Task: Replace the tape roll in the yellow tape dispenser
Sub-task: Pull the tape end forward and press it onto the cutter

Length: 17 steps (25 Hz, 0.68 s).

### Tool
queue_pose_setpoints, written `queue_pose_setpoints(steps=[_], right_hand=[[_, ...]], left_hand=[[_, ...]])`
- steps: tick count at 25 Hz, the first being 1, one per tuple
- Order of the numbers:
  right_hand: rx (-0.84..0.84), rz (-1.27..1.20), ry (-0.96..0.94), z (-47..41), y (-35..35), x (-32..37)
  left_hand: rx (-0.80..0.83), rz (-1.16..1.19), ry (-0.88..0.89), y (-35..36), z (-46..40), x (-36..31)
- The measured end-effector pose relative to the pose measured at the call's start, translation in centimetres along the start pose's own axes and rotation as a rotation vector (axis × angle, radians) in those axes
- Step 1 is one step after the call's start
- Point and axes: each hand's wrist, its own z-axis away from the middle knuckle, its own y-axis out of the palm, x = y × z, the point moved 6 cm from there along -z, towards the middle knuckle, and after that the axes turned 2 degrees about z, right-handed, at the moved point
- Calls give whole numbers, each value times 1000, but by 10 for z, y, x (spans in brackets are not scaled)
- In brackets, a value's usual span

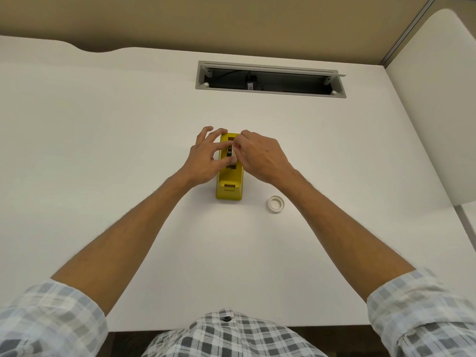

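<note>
A yellow tape dispenser (229,185) stands in the middle of the white desk (103,150), its cutter end toward me. Both of my hands meet over its roll well. My left hand (206,157) comes in from the left, thumb and fingers pinching a pale tape roll on a dark hub (229,152) that sits in the well. My right hand (260,155) comes in from the right, its fingertips closed on the same roll. The hands hide most of the roll. A second white tape roll (275,204) lies flat on the desk to the right of the dispenser.
An open grey cable tray slot (270,78) is set into the desk at the back. A beige partition rises behind the desk. A white side panel (438,112) stands at the right edge.
</note>
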Motion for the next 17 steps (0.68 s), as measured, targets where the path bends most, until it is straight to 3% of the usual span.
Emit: queue_pose_setpoints(steps=[11, 17], right_hand=[[0, 82, -23, -1, -3, 1], [-110, 125, -74, 7, -2, 8]], left_hand=[[-18, -47, -4, 1, -2, 3], [-22, -42, 8, 0, -1, 1]])
